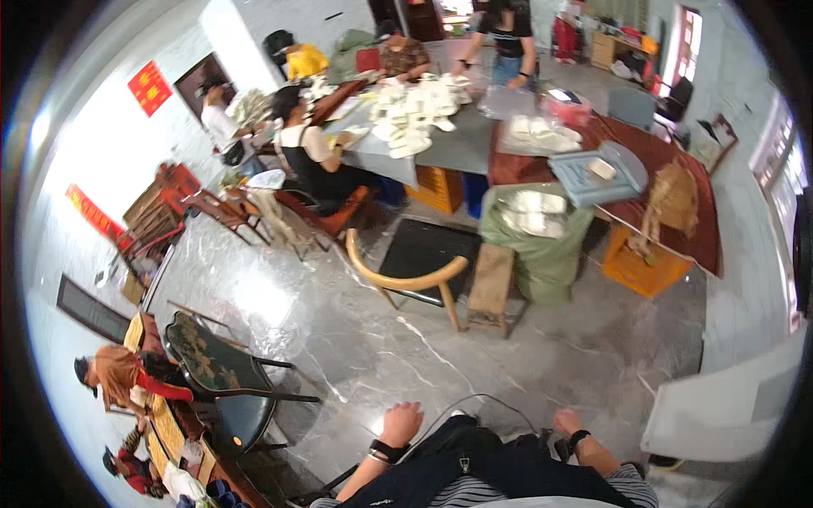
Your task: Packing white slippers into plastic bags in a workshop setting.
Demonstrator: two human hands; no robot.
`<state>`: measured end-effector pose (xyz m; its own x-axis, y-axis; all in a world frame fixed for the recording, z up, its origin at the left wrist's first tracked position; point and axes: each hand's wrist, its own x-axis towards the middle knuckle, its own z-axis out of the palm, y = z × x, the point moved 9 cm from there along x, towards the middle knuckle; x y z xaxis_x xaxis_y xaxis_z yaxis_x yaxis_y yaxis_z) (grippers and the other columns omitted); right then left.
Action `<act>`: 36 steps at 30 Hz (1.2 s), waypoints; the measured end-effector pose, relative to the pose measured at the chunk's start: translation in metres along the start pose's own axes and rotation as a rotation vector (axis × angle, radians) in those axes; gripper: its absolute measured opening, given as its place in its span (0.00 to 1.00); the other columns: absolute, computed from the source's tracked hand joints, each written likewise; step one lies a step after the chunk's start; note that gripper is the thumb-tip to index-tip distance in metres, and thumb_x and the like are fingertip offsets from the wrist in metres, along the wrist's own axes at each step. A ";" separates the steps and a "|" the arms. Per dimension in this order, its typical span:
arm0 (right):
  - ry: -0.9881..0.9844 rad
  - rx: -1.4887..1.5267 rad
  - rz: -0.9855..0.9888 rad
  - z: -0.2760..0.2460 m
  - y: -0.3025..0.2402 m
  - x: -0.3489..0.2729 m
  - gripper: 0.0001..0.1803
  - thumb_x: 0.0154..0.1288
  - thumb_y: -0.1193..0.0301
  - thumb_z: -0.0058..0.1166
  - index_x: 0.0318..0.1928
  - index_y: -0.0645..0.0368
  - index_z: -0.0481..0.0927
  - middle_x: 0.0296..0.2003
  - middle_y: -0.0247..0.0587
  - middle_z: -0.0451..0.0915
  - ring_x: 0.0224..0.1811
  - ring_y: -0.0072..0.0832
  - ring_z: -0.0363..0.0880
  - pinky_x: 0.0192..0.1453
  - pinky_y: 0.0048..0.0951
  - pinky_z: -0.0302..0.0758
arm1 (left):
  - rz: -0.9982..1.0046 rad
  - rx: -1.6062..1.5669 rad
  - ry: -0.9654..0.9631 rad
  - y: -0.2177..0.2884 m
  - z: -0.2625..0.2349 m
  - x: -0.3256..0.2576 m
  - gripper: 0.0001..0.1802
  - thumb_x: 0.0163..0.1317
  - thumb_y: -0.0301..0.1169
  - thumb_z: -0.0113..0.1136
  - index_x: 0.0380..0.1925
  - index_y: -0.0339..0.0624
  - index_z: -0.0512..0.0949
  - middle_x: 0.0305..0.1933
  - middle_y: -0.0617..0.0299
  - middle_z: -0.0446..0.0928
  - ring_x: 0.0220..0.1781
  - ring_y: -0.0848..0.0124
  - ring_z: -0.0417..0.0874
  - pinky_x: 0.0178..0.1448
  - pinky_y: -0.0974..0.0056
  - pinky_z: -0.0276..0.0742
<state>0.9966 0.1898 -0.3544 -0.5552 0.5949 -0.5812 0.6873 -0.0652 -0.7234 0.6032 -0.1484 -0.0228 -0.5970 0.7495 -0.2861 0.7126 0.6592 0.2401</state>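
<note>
The left hand (402, 421) lies low in view, fingers loosely curled; whether it grips anything I cannot tell. The right hand (568, 421) sits well apart from it, fingers bent, their hold equally unclear. A thin dark cable (479, 394) arches between the two hands, above the person's dark garment (423, 476). Black bands (389, 450) circle both wrists. Farther ahead on the marble-patterned floor (373, 356) stand a black-seated wooden armchair (428, 254), a small wooden bench (491, 278) and a green sack (546, 275).
</note>
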 end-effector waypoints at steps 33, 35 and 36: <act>-0.261 0.177 0.266 0.579 -0.765 0.510 0.21 0.51 0.58 0.69 0.37 0.64 0.84 0.37 0.49 0.83 0.39 0.36 0.81 0.41 0.40 0.75 | -0.047 -0.111 0.012 -0.654 -0.380 0.487 0.19 0.68 0.36 0.56 0.55 0.40 0.78 0.50 0.45 0.81 0.51 0.46 0.81 0.55 0.48 0.77; -0.302 0.375 0.351 0.588 -0.779 0.489 0.20 0.52 0.57 0.69 0.35 0.63 0.83 0.33 0.44 0.82 0.37 0.33 0.79 0.40 0.37 0.74 | 0.131 -0.147 0.001 -0.639 -0.410 0.544 0.18 0.68 0.34 0.56 0.54 0.38 0.78 0.48 0.45 0.81 0.50 0.46 0.81 0.55 0.48 0.76; -0.278 0.387 0.339 0.588 -0.793 0.485 0.21 0.55 0.55 0.67 0.34 0.62 0.83 0.34 0.43 0.81 0.37 0.32 0.79 0.41 0.38 0.74 | 0.263 -0.179 0.032 -0.635 -0.419 0.569 0.17 0.68 0.33 0.56 0.53 0.37 0.78 0.47 0.44 0.81 0.50 0.45 0.80 0.55 0.48 0.76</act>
<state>-0.0931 0.0587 -0.2821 -0.4723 0.2601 -0.8422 0.6558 -0.5346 -0.5329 -0.3437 -0.1150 0.0501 -0.4139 0.8955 -0.1637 0.7698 0.4403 0.4621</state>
